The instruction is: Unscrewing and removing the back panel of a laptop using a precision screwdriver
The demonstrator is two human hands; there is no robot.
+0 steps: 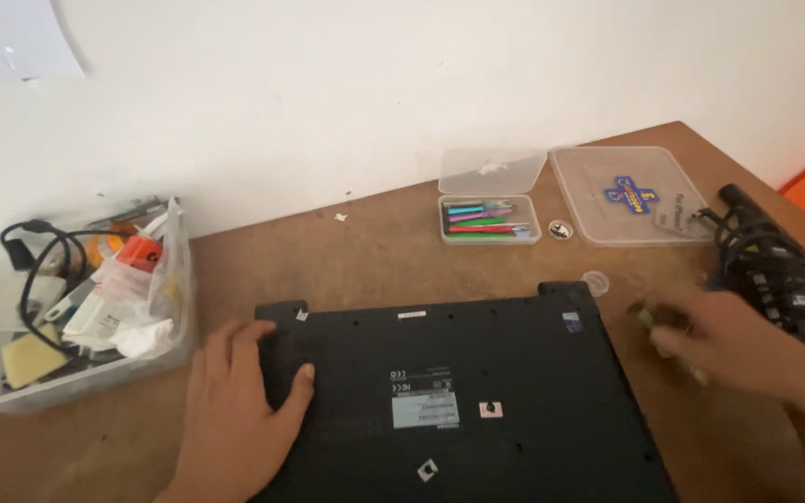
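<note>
Lying upside down at the worktop's [375,251] near edge, the black laptop [458,391] is looking stiff, fairly heavy; best gripped by its side edges. Left hand [235,410] is pressing flat, fingers spread; right hand [729,340] is pinching a blurred green tool [647,319].

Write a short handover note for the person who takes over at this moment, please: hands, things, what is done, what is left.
Left hand: flat and open on the black laptop, which lies bottom up on the brown table.
Right hand: blurred, beside the laptop, fingers around a small green tool.
Open case of coloured tools sits behind.
Done: laptop turned over.
Left: bottom cover not yet off.
</note>
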